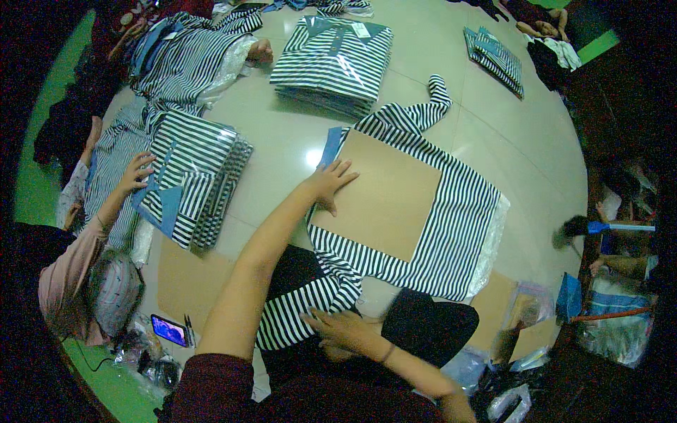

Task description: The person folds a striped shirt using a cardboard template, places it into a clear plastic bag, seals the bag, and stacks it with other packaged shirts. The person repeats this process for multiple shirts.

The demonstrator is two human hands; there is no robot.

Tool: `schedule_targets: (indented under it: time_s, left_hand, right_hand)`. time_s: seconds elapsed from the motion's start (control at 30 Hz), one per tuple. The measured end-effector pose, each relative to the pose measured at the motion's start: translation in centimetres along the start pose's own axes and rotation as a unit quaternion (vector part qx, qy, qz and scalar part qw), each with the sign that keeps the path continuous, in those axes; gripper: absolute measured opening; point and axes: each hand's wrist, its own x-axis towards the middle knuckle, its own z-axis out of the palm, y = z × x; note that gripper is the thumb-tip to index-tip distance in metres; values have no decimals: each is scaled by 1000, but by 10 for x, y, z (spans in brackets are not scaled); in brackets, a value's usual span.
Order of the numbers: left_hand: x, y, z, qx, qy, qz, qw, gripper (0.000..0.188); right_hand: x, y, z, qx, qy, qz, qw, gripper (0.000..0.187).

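A black-and-white striped shirt [458, 225] with a blue collar [330, 146] lies spread on the tiled floor. On top of it rests a flat tan cardboard sheet [384, 190]. My left hand [333, 185] presses flat on the cardboard's left edge by the collar, fingers spread. The nearer sleeve [300, 310] reaches across my dark-clothed lap. My right hand [349, 333] is at that sleeve, fingers stretched out and slightly blurred; I see no grip on the cloth. The far sleeve [438, 95] extends away, bent at its end.
Stacks of folded striped shirts stand at the far middle [331, 63] and the left [197, 176], where another person's hand [135, 173] touches one. A smaller pile [493, 60] lies far right. Near left are a lit phone [169, 330] and pens; near right, cardboard pieces [493, 310] and plastic bags.
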Motion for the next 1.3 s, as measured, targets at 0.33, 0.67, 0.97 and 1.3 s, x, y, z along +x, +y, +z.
schedule_targets:
  time_s: [0.33, 0.67, 0.97, 1.3]
  left_hand:
    - [14, -10, 37, 83, 63, -13, 995, 92]
    - [-4, -22, 24, -270, 110, -3, 957, 39]
    - [-48, -18, 46, -106, 115, 6, 988, 43]
    - [-70, -4, 27, -198, 114, -7, 973, 48]
  right_hand:
    - [73, 161, -141, 0, -68, 90, 994, 29]
    - [-77, 167, -25, -125, 97, 319, 934, 51]
    - [-215, 204, -32, -203, 70, 402, 890, 18]
    - [-261, 238, -126, -162, 32, 661, 732, 22]
